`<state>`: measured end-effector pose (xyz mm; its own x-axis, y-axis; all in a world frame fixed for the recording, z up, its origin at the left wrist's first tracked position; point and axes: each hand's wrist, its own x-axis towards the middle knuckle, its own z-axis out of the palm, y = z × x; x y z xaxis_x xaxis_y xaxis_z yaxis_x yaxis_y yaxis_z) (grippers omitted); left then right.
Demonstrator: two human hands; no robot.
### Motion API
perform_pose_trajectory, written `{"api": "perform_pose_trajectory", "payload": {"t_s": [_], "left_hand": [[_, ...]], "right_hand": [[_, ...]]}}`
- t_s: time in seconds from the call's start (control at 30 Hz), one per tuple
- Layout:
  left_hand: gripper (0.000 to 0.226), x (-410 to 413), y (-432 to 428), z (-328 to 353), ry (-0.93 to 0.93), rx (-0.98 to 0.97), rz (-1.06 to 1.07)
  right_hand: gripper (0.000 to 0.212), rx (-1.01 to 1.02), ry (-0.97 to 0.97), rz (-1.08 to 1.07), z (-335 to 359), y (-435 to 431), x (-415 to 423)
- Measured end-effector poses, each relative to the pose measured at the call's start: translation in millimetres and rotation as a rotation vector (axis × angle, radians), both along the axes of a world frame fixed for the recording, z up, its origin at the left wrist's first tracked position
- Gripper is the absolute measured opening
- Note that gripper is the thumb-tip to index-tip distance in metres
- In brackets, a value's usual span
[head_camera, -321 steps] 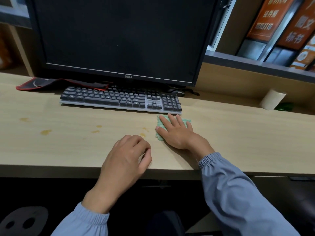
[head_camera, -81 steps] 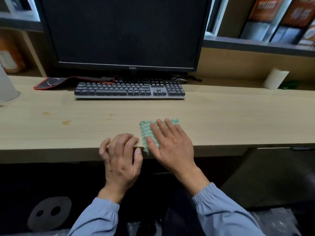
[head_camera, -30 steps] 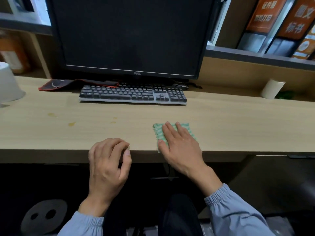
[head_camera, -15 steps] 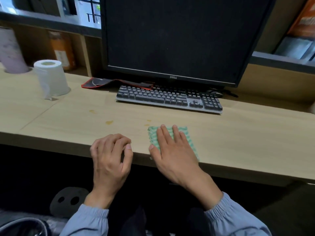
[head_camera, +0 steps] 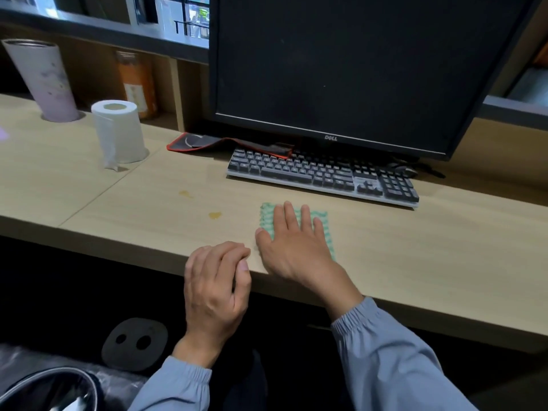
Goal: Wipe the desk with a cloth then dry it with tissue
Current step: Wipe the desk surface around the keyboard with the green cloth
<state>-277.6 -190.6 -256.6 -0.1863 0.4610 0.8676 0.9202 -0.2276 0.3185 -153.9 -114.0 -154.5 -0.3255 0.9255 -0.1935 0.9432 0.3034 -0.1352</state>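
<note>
Two yellow marks are left on the desk (head_camera: 415, 247): a nearer spot (head_camera: 215, 215) just left of the green cloth (head_camera: 322, 221), and a farther spot (head_camera: 186, 193) beyond it. The cloth is laid flat on the desk, in front of the keyboard (head_camera: 323, 176) and near the front edge. It is pressed down by the right hand (head_camera: 292, 241), whose fingers are straight and spread a little on top of it. The left hand (head_camera: 216, 280) is rested at the desk's front edge, with its fingers loosely curled and nothing held in them.

The wiping step seems to be under way. It is likely not done, since both spots can be seen. For a good wipe, the cloth should be kept flat under the whole palm and slid to the left, over the nearer spot first and then the farther spot. Firm, even pushing may be needed, because the marks could be sticky. Each one may have to be gone over more than once. The cloth should not be allowed to bunch up. It should be kept off the keyboard, so the keys are not wetted, and away from the desk's edge, so it is not pushed off.

The tissue roll (head_camera: 118, 132) is stood well apart on the left, and will be wanted for drying.
</note>
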Motion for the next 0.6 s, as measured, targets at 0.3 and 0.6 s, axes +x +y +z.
{"api": "perform_pose_trajectory", "payload": {"t_s": [0.3,0.6], "left_hand": [[0.032,-3.0,3.5,-6.0,0.02,0.026,-0.014],[0.031,-6.7,4.1,-7.4,0.05,0.046,-0.02]], "right_hand": [[0.073,-0.023,0.04,-0.096,4.3,48.9,-14.3],[0.075,0.031,0.043,-0.058,2.0,60.4,4.2]]}}
